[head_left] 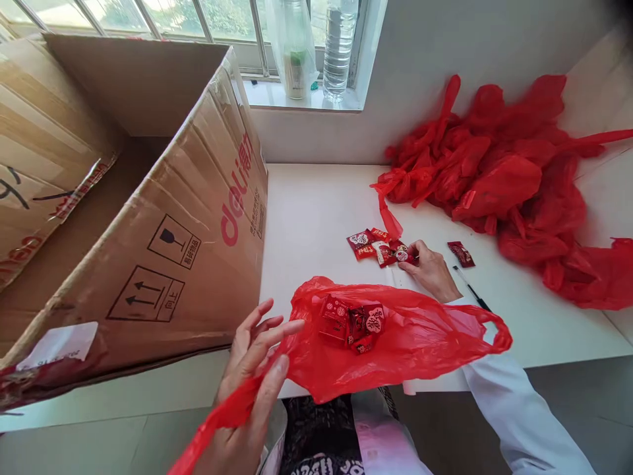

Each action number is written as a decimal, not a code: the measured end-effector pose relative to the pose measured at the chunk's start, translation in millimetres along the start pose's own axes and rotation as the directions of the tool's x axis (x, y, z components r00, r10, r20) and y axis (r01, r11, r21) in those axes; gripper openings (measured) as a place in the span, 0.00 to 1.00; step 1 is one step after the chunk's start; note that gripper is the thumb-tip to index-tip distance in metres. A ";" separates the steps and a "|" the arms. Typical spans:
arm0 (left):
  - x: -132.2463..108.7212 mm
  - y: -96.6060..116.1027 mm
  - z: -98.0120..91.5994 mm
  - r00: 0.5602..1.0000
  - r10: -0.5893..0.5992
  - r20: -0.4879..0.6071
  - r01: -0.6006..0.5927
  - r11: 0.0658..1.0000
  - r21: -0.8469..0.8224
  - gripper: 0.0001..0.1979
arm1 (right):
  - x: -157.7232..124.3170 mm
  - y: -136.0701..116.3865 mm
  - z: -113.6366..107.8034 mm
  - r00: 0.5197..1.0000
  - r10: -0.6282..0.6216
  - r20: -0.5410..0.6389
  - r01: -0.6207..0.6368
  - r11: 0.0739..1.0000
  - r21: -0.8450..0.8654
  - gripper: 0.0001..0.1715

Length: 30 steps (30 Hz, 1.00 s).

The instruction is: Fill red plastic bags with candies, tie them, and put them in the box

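Note:
A red plastic bag (410,356) is spread wide at the table's front edge, and inside it lie several small red packets (366,323) and a small red box (333,320). One handle of the bag runs between the thumb and fingers of my left hand (252,382), which holds it with the fingertips stretched out along the bag's rim. Beyond the bag, the fingertips of my right hand (430,270) close on a red wrapped packet (404,254) at the right end of a small group of packets (363,244). My right forearm passes behind the bag.
A large open cardboard box (208,264) stands at the left. A heap of red plastic bags (504,171) fills the back right. A single packet (461,254) and a pen (472,289) lie right of my hand. Bottles, including a water bottle (340,53), stand on the windowsill.

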<state>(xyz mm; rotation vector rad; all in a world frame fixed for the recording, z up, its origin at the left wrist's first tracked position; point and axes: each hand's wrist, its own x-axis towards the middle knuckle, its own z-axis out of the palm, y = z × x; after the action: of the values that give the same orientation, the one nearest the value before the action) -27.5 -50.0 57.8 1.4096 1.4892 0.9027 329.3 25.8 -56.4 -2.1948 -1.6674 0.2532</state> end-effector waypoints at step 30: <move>8.4 -22.8 -3.8 0.930 -0.107 0.352 0.219 0.929 -0.298 0.20 | 23.2 6.6 -14.3 0.994 -0.010 -0.107 0.024 0.992 0.126 0.11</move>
<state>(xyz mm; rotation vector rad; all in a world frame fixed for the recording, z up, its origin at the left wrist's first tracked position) -39.2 -43.6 37.1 1.1032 1.1210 0.7285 346.9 43.9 -44.1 -2.0627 -1.5679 0.2272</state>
